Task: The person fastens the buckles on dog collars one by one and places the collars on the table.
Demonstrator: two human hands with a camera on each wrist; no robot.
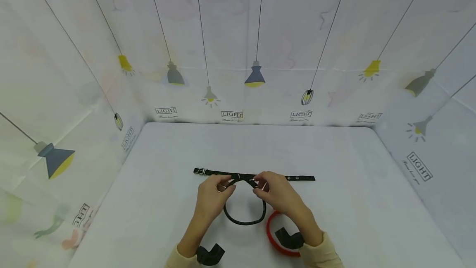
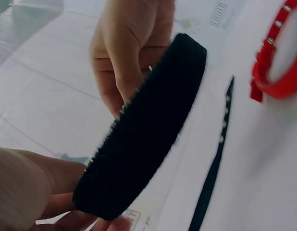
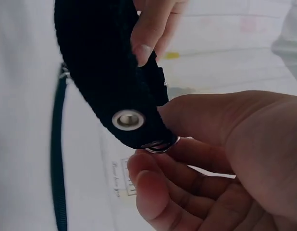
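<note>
My left hand (image 1: 211,197) and right hand (image 1: 279,191) hold a black collar (image 1: 243,223) bent into a loop, its ends pinched at the far side. In the right wrist view the thumb of my right hand (image 3: 220,154) presses on the strap, beside a metal eyelet (image 3: 129,120) and a metal ring (image 3: 162,146). My left thumb and fingers grip the other side of the loop. The left wrist view shows the band broadside, hiding part of the fingers. Just beyond the hands, a second black collar (image 1: 305,178) lies stretched out flat, with a metal buckle (image 1: 201,171) on its left end.
A red collar (image 1: 270,235), closed into a ring with eyelets, lies on the white table (image 1: 160,218) under my right forearm. Black wrist bands (image 1: 210,255) sit at both wrists. A white sheet printed with lamps (image 1: 230,32) stands behind and along the sides.
</note>
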